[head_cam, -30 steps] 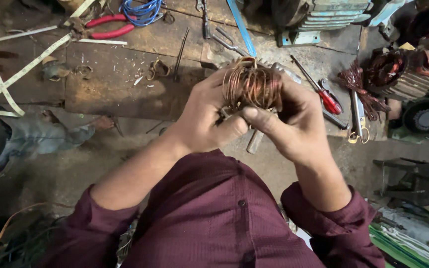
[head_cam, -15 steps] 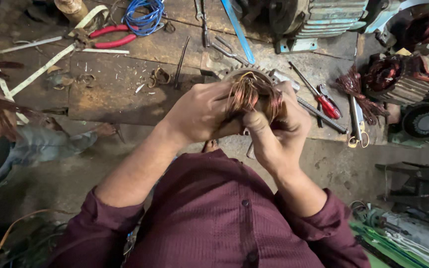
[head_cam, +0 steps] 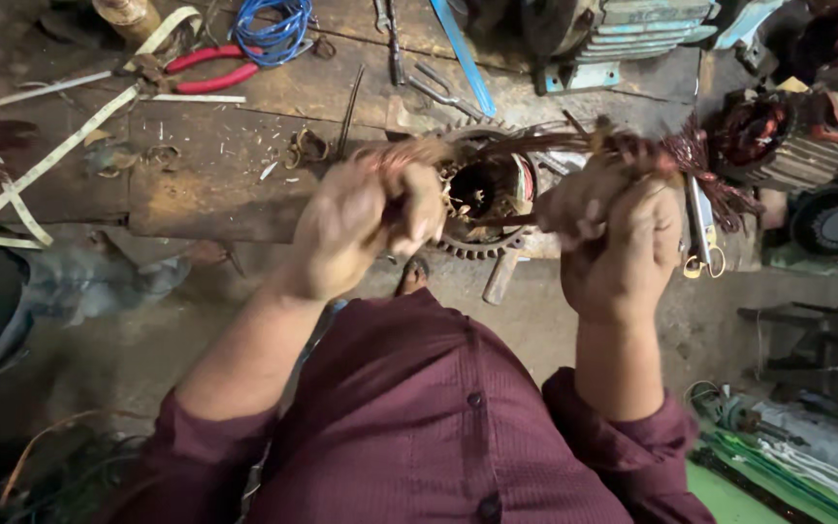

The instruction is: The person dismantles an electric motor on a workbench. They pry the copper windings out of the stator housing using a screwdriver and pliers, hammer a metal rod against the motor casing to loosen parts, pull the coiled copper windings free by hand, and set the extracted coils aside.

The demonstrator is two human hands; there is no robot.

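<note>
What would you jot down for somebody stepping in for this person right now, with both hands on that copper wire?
Left hand: closed on one end of the copper wire bundle, held up over the bench.
Right hand: closed on the other end, where the strands bunch and fray.
Wire: pulled out into a stretched length between the two hands, blurred by motion.
Below the hands: a toothed gear-like ring on the wooden bench; red-handled pliers and blue cable at the far side.
Done: bundle drawn out long.
Left: I cannot tell if the strands are fully untangled.
</note>
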